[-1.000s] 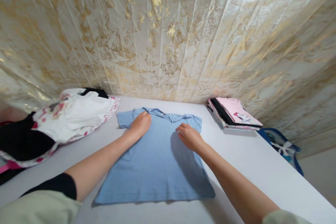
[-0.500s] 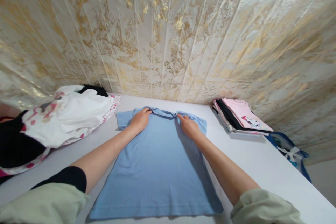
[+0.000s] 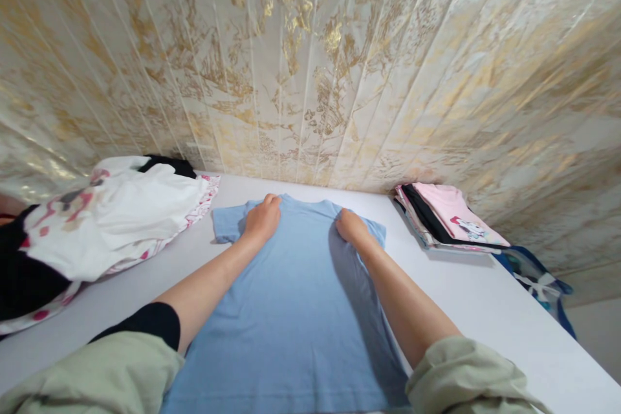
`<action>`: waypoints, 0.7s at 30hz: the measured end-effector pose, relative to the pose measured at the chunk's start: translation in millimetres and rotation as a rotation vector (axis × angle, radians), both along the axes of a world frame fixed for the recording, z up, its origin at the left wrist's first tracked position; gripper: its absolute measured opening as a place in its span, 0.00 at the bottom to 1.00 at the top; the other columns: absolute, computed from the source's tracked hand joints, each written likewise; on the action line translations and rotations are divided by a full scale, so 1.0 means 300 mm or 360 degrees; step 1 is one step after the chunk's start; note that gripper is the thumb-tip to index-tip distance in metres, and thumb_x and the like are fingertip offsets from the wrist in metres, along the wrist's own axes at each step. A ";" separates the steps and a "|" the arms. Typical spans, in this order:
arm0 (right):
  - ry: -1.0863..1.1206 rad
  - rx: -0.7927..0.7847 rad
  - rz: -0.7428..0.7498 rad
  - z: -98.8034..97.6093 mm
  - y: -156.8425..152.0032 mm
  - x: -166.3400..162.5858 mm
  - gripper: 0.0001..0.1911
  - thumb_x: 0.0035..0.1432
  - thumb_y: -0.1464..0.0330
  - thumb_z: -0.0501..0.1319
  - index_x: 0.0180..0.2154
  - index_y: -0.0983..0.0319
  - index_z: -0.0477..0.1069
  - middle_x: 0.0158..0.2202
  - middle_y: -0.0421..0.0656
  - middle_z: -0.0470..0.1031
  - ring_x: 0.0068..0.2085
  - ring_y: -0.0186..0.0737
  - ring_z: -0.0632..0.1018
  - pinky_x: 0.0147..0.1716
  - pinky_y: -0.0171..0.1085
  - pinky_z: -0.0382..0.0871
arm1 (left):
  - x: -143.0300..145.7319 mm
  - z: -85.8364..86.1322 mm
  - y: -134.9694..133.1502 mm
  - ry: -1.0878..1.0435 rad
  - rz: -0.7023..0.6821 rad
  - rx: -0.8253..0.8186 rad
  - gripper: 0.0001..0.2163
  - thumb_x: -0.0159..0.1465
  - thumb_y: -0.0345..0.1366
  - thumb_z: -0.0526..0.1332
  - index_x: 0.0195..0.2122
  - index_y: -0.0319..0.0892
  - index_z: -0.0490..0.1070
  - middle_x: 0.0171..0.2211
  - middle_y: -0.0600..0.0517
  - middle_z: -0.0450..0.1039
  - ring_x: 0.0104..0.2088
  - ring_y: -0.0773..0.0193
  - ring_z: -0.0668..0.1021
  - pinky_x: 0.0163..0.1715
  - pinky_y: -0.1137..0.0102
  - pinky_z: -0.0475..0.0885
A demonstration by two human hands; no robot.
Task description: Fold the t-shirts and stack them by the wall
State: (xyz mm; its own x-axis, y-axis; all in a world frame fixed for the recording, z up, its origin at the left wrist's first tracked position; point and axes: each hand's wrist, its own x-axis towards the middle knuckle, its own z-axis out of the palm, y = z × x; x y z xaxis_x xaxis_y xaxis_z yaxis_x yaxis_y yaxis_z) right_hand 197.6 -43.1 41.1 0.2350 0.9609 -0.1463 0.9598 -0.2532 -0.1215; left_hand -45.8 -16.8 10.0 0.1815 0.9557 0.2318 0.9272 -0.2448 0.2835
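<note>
A light blue short-sleeved T-shirt [image 3: 301,310] lies spread on the white table, its neckline at the far side and its hem toward me. My left hand [image 3: 263,217] is closed on the cloth at the left shoulder, beside the neckline. At the right shoulder my right hand [image 3: 351,226] also has its fingers curled round the fabric. Both sleeves stick out beyond my hands. My fingertips are partly hidden behind the knuckles and cloth.
Loose white printed clothes [image 3: 126,213] with black pieces lie heaped at the left. A folded stack [image 3: 446,217] with a pink top garment sits at the far right of the table [image 3: 490,310]. Past it is a blue-edged bag [image 3: 538,278]. A patterned curtain [image 3: 301,77] hangs behind.
My fingers, extended at the neckline before, are now curled on the shoulders. The collar edge, bunched and rolled earlier, now lies smoother, and the hem has shifted toward me.
</note>
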 end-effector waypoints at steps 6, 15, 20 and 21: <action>-0.0093 0.0172 0.0046 0.030 -0.032 -0.066 0.21 0.65 0.73 0.45 0.56 0.65 0.65 0.49 0.57 0.75 0.49 0.50 0.77 0.43 0.42 0.66 | -0.001 -0.021 0.025 0.0034 -0.0376 0.0083 0.19 0.69 0.36 0.47 0.58 0.45 0.67 0.60 0.50 0.67 0.60 0.59 0.67 0.61 0.63 0.60; -0.0019 0.0372 0.0624 -0.102 -0.038 -0.175 0.31 0.68 0.54 0.44 0.67 0.61 0.50 0.69 0.46 0.50 0.68 0.44 0.52 0.64 0.48 0.45 | 0.005 -0.033 0.044 0.0267 -0.0421 -0.0053 0.25 0.71 0.48 0.41 0.66 0.51 0.56 0.69 0.53 0.51 0.67 0.56 0.56 0.64 0.56 0.49; -0.0044 0.0330 0.0364 -0.126 -0.020 -0.161 0.34 0.68 0.52 0.41 0.68 0.63 0.47 0.70 0.48 0.46 0.69 0.46 0.49 0.64 0.50 0.41 | 0.006 -0.030 0.045 0.0257 -0.0350 -0.0120 0.27 0.70 0.52 0.40 0.67 0.50 0.54 0.70 0.53 0.47 0.68 0.56 0.54 0.65 0.56 0.47; -0.0050 0.0312 0.0303 -0.124 -0.019 -0.152 0.35 0.68 0.51 0.40 0.68 0.64 0.46 0.70 0.49 0.45 0.69 0.46 0.48 0.64 0.51 0.41 | 0.005 -0.030 0.046 0.0251 -0.0336 -0.0131 0.28 0.69 0.53 0.40 0.67 0.50 0.53 0.70 0.52 0.47 0.68 0.55 0.53 0.65 0.56 0.46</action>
